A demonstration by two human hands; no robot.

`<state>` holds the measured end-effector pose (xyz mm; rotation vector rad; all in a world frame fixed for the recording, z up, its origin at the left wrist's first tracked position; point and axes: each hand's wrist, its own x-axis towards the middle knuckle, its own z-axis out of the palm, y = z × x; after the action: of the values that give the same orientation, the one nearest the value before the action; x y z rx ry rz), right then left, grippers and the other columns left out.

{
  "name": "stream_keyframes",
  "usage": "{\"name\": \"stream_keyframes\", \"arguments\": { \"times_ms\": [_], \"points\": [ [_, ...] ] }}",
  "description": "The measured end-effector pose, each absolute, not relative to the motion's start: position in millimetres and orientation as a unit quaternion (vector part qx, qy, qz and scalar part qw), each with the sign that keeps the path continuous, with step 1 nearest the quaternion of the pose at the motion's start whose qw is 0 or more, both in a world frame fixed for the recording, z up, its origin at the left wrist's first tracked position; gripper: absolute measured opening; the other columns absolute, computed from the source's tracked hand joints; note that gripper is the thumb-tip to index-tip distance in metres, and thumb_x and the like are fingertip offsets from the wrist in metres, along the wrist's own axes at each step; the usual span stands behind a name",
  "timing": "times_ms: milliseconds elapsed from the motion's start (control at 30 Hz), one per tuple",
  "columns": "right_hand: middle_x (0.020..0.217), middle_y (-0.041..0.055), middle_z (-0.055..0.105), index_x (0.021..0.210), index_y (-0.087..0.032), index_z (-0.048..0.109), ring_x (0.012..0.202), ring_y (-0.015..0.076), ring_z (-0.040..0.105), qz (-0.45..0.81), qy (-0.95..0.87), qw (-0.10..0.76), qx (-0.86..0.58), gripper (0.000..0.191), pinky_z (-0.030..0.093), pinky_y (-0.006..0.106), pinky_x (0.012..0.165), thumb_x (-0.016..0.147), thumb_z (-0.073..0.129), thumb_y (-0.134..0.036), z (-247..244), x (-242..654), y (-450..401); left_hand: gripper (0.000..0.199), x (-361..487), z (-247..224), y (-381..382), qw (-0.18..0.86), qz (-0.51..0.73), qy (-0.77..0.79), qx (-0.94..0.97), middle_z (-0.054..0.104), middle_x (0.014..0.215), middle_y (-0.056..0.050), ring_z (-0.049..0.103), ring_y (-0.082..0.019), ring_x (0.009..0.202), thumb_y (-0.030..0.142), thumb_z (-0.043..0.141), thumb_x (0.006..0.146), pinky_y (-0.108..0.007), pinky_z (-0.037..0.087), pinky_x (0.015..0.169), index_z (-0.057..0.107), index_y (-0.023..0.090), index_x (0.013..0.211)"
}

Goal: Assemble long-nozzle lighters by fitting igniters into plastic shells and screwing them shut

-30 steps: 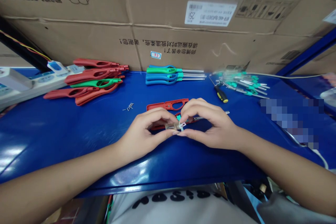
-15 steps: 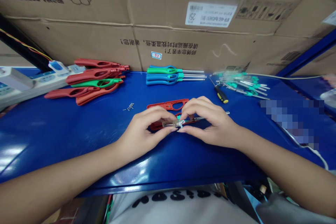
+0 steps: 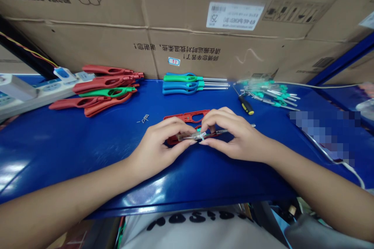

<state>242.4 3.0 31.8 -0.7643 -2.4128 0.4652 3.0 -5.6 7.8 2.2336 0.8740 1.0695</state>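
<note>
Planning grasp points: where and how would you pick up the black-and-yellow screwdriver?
I'd pinch the screwdriver across the thick middle of its handle, coming from above on the near side, likely with the right hand once free. The handle slants toward the person; the thin shaft points away beside the metal rods with teal fittings, where fingers could snag.
</note>
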Motion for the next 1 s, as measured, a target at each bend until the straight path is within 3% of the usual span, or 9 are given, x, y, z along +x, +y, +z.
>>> {"name": "stream_keyframes", "arguments": {
  "times_ms": [800, 1000],
  "points": [
    [0.102, 0.0019, 0.061, 0.103, -0.020, 0.055, 0.087, 0.0137, 0.057, 0.182, -0.899, 0.269, -0.294, 0.024, 0.040, 0.032, 0.087, 0.088, 0.072, -0.023, 33.7, 241.2, 1.2, 0.015, 2.4, 3.5, -5.3, 0.269, 0.393, 0.310, 0.823, 0.071, 0.097, -0.001, 0.066, -0.010, 0.086, 0.014, 0.072, 0.088, -0.020, 0.053, 0.079, 0.072, 0.018, 0.102],
    [0.097, 0.0009, 0.063, 0.101, -0.020, 0.056, 0.092, 0.0139, 0.058, 0.169, -0.909, 0.261, -0.277, 0.017, 0.038, 0.031, 0.091, 0.090, 0.069, -0.021, 31.7, 240.4, 2.4, 0.014, 3.4, 3.3, -5.8, 0.265, 0.397, 0.301, 0.825, 0.071, 0.095, -0.002, 0.066, -0.010, 0.084, 0.014, 0.073, 0.088, -0.020, 0.053, 0.078, 0.072, 0.016, 0.101]
  ]
}}
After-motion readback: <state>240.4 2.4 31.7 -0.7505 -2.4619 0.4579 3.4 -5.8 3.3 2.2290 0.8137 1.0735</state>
